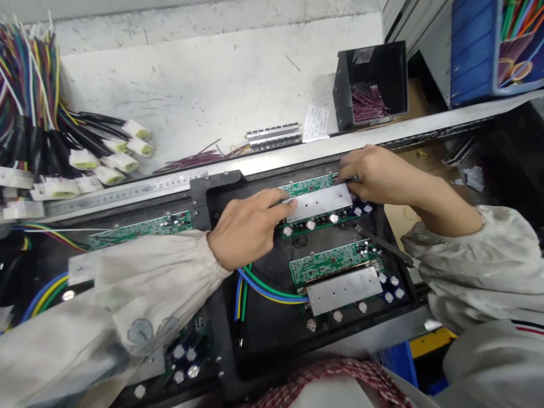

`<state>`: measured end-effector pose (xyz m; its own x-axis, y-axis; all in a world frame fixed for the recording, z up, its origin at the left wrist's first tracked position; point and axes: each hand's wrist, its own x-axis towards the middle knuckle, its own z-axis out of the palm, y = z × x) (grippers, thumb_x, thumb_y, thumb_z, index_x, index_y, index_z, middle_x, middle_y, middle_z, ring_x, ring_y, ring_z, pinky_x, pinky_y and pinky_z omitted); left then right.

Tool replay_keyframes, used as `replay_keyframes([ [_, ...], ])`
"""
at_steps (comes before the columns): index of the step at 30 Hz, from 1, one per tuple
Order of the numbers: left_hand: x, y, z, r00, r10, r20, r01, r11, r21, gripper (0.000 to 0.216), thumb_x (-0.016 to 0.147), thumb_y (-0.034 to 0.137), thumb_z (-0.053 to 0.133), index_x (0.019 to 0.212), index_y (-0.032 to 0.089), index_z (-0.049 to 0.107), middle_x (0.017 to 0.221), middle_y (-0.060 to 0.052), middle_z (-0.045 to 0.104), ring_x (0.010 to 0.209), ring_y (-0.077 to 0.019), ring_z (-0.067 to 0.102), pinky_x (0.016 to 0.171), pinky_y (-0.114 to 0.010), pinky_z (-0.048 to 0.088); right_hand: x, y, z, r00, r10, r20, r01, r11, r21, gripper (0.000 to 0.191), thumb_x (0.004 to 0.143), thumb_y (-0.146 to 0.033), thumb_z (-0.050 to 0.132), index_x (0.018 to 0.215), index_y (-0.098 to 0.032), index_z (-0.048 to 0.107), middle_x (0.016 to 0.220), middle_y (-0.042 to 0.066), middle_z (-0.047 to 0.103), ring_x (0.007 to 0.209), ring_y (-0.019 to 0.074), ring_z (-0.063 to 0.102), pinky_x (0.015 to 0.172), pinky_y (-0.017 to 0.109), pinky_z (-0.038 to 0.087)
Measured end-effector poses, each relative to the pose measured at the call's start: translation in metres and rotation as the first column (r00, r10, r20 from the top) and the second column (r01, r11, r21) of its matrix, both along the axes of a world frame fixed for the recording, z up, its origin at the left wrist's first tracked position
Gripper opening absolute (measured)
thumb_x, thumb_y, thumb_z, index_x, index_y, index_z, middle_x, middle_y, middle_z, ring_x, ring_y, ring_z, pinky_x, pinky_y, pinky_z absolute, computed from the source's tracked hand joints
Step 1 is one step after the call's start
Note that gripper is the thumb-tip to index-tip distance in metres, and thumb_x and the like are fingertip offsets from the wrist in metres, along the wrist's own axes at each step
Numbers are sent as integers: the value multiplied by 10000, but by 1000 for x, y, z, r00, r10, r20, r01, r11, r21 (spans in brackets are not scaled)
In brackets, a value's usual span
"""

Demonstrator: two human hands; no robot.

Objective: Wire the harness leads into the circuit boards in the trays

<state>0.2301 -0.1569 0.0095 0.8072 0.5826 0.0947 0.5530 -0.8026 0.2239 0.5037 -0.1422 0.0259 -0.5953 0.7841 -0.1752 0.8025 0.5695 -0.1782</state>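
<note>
Left hand (246, 226) on metal plate (321, 204) of circuit board (314, 185), right hand (369, 174) curled alongside, tray's (267, 334) far edge; both grips unclear!

In a tray (263, 340), a far circuit board (312, 184) lies by the far edge with a plate (318, 204) on it, the left hand (250, 228) on the plate's left end and the right hand (374, 173) at its far right corner; toward the tray's near right corner lies a near circuit board (323, 262) bearing a second plate (345, 290), cables (276, 291) leading left from it. Behind, along the near edge of the table (221, 79), come cable bundles (36, 107) and a ruler (170, 184) at left, then loose wires (191, 160), a paper slip (317, 120) and, at right, a bin (343, 93) holding short wires (369, 105).
</note>
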Motion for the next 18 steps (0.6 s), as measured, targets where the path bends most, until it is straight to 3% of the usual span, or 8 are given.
replay_keyframes([
  [5, 0, 0, -1, 1000, 6, 3, -6, 1000, 8, 376, 831, 94, 460, 1136, 246, 622, 1165, -15, 640, 993, -155, 627, 622, -245, 502, 0, -24, 20, 976, -68, -209, 83, 995, 62, 276, 842, -193, 473, 1048, -166, 655, 932, 89, 638, 869, 215, 584, 767, 353, 465],
  [9, 1, 0, -1, 1000, -6, -1, 6, 1000, 14, 374, 832, 90, 461, 1140, 233, 617, 1160, -23, 640, 993, -164, 625, 623, -250, 500, -10, -43, 23, 970, 29, -241, -22, 999, 33, 396, 856, -242, 504, 1234, -132, 545, 1058, 119, 608, 954, 225, 577, 809, 365, 484],
  [15, 2, -2, 1, 997, 45, -55, -43, 998, 38, 403, 831, 120, 478, 1180, 285, 593, 1147, -37, 611, 895, -171, 627, 497, -242, 399, -25, -43, 4, 991, 102, -87, -81, 972, 223, 365, 820, -142, 457, 1143, -27, 582, 889, 145, 613, 815, 244, 547, 712, 370, 470],
  [18, 1, -2, 1, 995, 59, -78, -58, 998, 13, 397, 844, 134, 473, 1189, 295, 588, 1007, -25, 635, 827, -161, 617, 494, -245, 369, -25, -41, 1, 986, 148, -73, -121, 948, 293, 365, 811, -122, 442, 1128, -11, 584, 860, 137, 620, 772, 232, 526, 686, 353, 460],
])
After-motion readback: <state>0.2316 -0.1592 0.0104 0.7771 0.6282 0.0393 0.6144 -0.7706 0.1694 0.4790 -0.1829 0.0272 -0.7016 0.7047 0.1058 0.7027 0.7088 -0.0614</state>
